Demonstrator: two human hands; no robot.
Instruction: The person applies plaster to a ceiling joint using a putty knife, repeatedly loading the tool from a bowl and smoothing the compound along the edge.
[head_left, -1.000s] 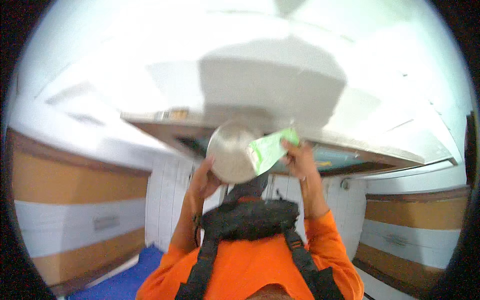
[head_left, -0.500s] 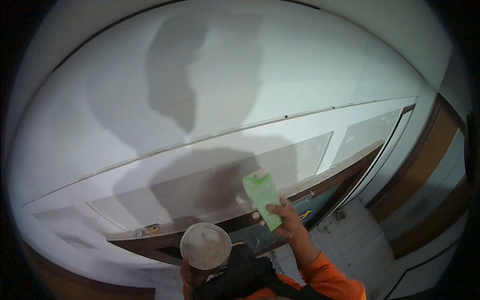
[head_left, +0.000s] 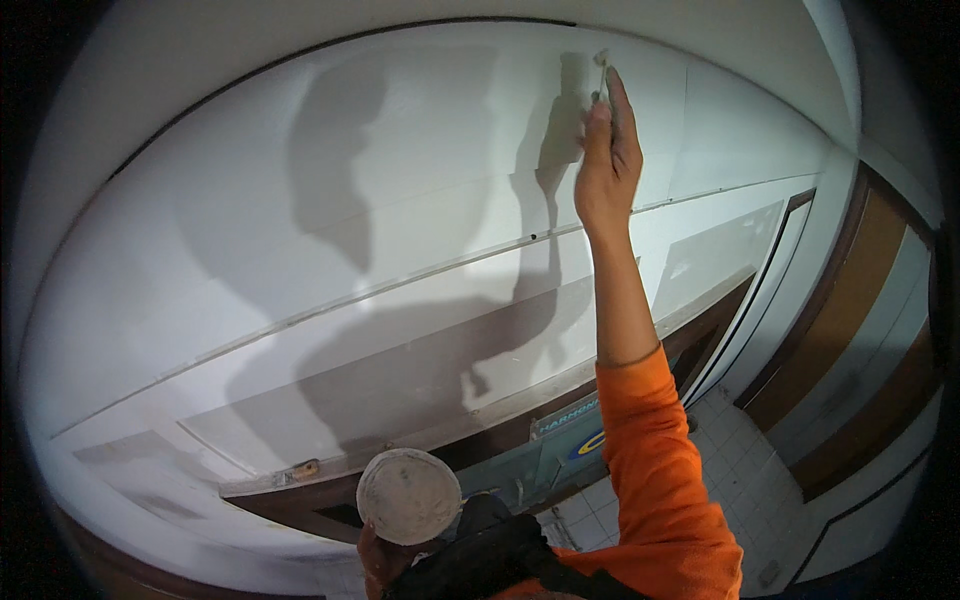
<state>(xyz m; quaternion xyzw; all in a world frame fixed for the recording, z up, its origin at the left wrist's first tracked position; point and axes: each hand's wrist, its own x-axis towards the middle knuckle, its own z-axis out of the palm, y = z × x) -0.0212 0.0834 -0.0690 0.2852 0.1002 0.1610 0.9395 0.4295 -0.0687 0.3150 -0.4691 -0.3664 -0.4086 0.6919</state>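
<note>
My left hand (head_left: 377, 550), low in the head view, holds a round greyish-white, smeared disc-like container (head_left: 408, 495) at its edge. My right hand (head_left: 610, 165) is raised high near the white wall panel (head_left: 440, 130), gripping a thin flat spreader (head_left: 602, 82) seen edge-on, with pale stuff at its tip. I cannot tell whether the tip touches the panel. Shadows of the hand and tool fall just left of them.
A ledge (head_left: 390, 450) runs along the lower wall, carrying a small wooden-handled tool (head_left: 305, 470). Below it are a dark-framed glass pane (head_left: 540, 460) and tiled floor (head_left: 740, 470). A brown-and-grey striped door (head_left: 860, 330) stands at the right; a black strap (head_left: 480, 560) crosses my chest.
My right hand has risen from beside the container to high on the wall, turning the green spreader edge-on. My left hand stays low with the container. The view has swung round.
</note>
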